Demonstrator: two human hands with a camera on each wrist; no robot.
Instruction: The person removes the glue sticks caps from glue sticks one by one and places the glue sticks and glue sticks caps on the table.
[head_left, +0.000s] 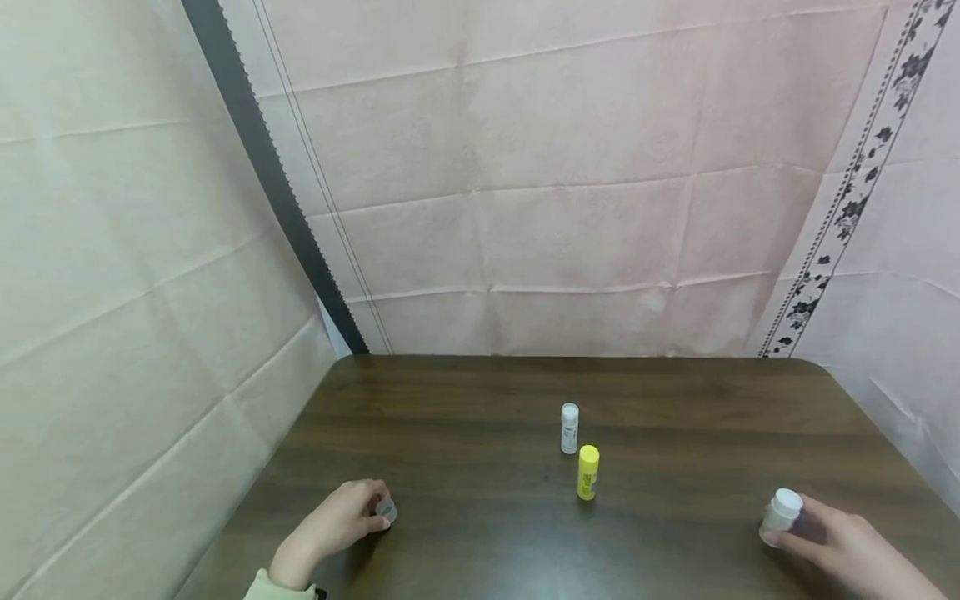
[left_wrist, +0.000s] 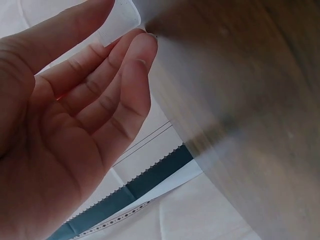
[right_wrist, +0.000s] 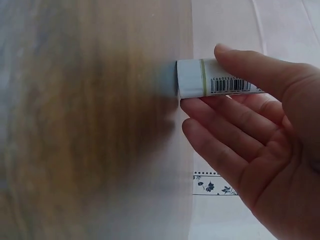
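Observation:
At the table's left front, my left hand pinches a small translucent plastic tube between thumb and fingers. Part of that tube is cut off at the top of the left wrist view. My right hand grips a white glue stick upright at the right front. The right wrist view shows the glue stick's barcode label and a green ring, with its base at the tabletop. Between the hands stand a yellow glue stick and, just behind it, a slim white stick with a white cap.
The dark wood table has rounded far corners. Pale cloth hangs behind it and along both sides, with a dark band at left and a floral strip at right.

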